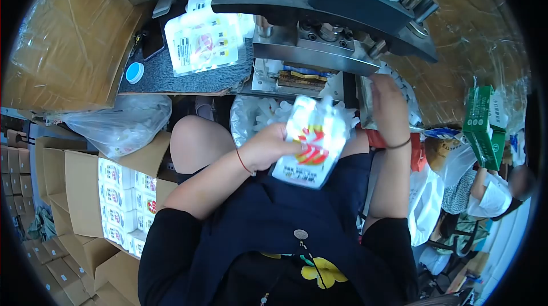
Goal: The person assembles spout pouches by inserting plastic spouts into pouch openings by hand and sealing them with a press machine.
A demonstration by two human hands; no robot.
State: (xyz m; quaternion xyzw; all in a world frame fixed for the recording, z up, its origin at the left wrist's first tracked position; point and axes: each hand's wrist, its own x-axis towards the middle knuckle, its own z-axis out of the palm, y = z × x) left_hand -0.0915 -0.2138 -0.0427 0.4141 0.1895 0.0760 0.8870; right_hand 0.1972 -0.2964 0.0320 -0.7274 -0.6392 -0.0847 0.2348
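Through the head camera I have my left hand [264,149] gripping a white printed pouch [305,160] with a red and yellow design, thumb laid across its front. The pouch is tilted, held above the lap and in front of a plastic-lined container [244,116] of pale pieces. My right hand [389,98] is raised just beside the right end of the metal press [317,55]; its fingers are blurred, and I cannot tell whether they hold anything. On the counter [177,82], left of the press, I see more white pouches [205,43], a round blue-topped container [135,73] and a dark phone [153,42]. Low on my left, an open carton [83,192] holds rows of printed packs [117,200].
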